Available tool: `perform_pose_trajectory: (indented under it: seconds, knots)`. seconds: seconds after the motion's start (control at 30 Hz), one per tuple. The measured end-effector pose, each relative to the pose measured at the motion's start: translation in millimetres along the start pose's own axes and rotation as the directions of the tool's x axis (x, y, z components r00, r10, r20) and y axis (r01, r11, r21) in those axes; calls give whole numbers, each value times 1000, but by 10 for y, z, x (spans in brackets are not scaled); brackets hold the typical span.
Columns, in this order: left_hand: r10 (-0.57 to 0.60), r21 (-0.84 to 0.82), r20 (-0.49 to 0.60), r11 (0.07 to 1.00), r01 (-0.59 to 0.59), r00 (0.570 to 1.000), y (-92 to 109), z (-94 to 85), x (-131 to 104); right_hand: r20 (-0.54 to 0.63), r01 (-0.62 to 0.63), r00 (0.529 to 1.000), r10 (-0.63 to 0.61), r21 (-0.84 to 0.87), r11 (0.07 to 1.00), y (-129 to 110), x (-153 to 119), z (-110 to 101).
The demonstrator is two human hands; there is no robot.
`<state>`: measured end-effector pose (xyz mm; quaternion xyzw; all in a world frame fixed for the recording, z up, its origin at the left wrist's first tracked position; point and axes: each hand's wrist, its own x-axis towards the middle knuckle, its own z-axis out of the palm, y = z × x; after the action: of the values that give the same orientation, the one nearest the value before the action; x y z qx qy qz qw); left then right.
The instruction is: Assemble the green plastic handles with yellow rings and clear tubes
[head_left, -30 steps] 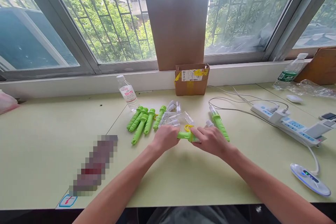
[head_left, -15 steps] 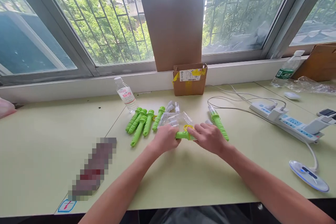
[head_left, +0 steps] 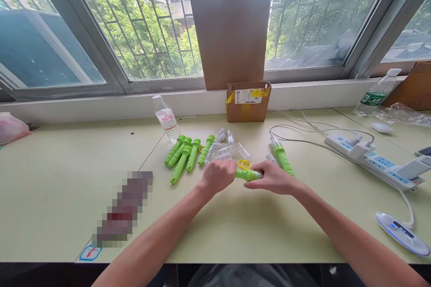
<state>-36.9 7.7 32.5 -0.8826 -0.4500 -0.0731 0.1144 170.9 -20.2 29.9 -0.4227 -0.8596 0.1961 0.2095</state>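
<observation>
Green, the handle (head_left: 240, 174) was clenched by the left hand (head_left: 218, 175), its clear end (head_left: 257, 175) pinched by the right hand (head_left: 274, 178); straight alignment was judged best.

Office-like workroom: long table (head_left: 256, 228), power strip (head_left: 380, 161), barred windows (head_left: 148, 31), cardboard box (head_left: 246, 112)

Head-worn cam looks fwd & dn from the nr side of the table (head_left: 232, 231); wide view, close to its front edge, reaching to the windows (head_left: 303, 31) past its back.
</observation>
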Motion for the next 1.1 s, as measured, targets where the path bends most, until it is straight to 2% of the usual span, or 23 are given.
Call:
perform_pose_trajectory:
  seconds: [0.07,0.13,0.23,0.3,0.37,0.5,0.6,0.67,0.7,0.77,0.83,0.87,0.9,0.97,1.0,1.03,1.1]
  knots:
    - [-14,4,-15,1000,14,1000,-9,-38,-2,-141,18,989,-35,-123,992,7,13,31]
    - [-28,-41,28,999,29,999,-32,-80,-14,-305,38,940,-155,-359,932,0,29,85]
    - [-15,-160,177,986,44,984,-57,-124,-38,-303,118,847,-436,-693,711,-16,38,130]
    - [-25,-176,223,982,66,975,-50,-128,-44,-271,129,809,-522,-784,607,-16,30,125]
    - [-68,-128,201,987,95,977,-28,-117,-37,-263,117,817,-514,-796,594,-6,16,116]
    - [-93,-28,152,995,98,984,-1,-81,-7,-236,93,889,-392,-745,660,6,-2,151]
    - [-75,19,110,997,73,991,-11,-55,2,-289,21,922,-258,-628,778,-28,3,171]
    - [-56,56,73,997,52,996,-13,-32,0,-305,-39,945,-117,-463,886,-59,10,139]
    - [-44,70,57,997,40,997,-7,-18,0,-278,-61,960,-43,-354,933,-71,11,108]
    - [-21,83,23,996,20,1000,14,9,2,-143,-83,988,64,-134,988,-82,10,35]
    - [-12,85,-11,996,13,1000,37,22,11,-16,-73,997,73,-13,997,-79,6,-25]
    - [-14,87,-26,996,16,1000,43,19,16,-5,-63,998,63,-16,998,-77,6,-40]
    - [-21,83,-36,996,24,999,41,8,19,-45,-56,998,54,-66,996,-75,9,-43]
    - [-44,42,-26,998,45,999,15,-33,17,-199,-57,980,0,-281,958,-79,26,-15]
    - [-51,-6,4,999,51,999,-7,-59,9,-255,-46,965,-67,-411,911,-83,41,9]
    - [-53,-70,58,996,57,997,-32,-85,-1,-253,6,953,-165,-532,847,-88,60,35]
    - [32,-216,216,976,15,976,-78,-126,-25,-172,142,916,-362,-705,695,-94,103,79]
